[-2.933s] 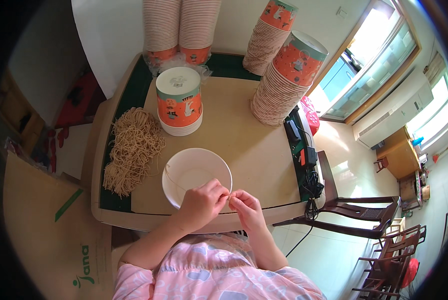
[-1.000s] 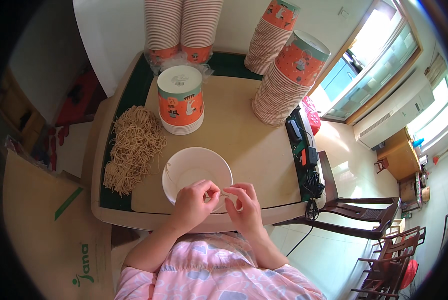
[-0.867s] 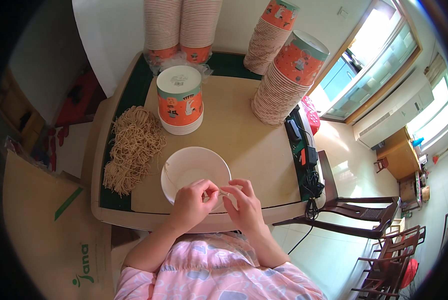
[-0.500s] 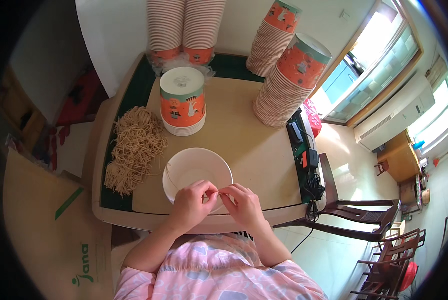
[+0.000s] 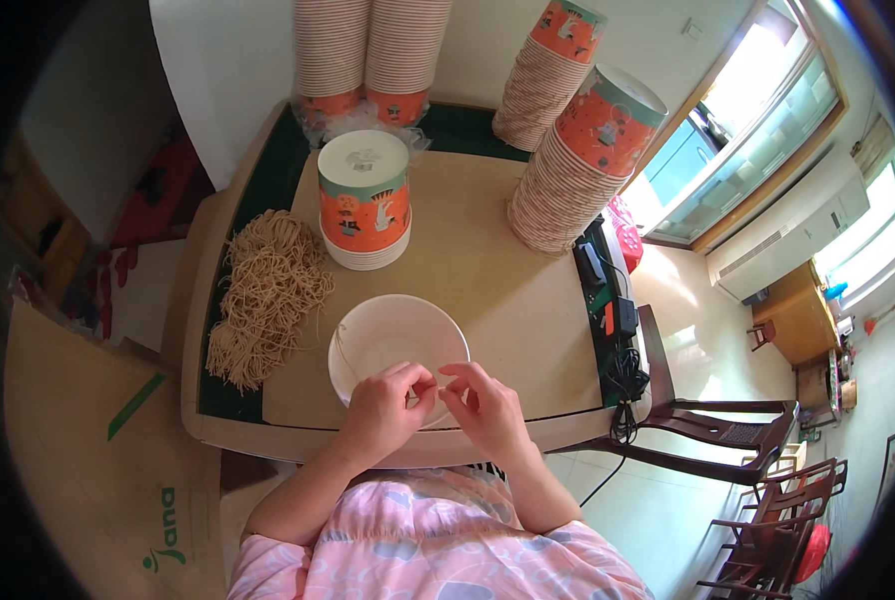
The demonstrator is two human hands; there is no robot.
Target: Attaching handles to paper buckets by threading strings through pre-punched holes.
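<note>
A white paper tub (image 5: 393, 325) stands mouth-up near the table's front edge. Over its near rim my left hand (image 5: 390, 402) and my right hand (image 5: 484, 408) meet, thumbs and fingers pinched close together. A thin beige string (image 5: 341, 345) hangs over the tub's left rim. Its run toward my hands is partly hidden, but a bit of it seems to lie between both pinches. To the left lies a tangled heap of the same string (image 5: 271, 300). Behind the tub, a short stack of upside-down orange and green printed paper tubs (image 5: 365, 210) stands on the table.
Tall leaning stacks of printed tubs (image 5: 588, 150) stand at the back right, more stacks (image 5: 366, 60) at the back left in clear plastic. A power strip with black cables (image 5: 623, 370) runs along the right edge. A wooden chair (image 5: 713, 430) is beside the table, a cardboard box (image 5: 98, 430) at left.
My right index finger has lifted and my right fingertips have parted slightly from the left ones. In the picture, the tub sits slightly farther right.
</note>
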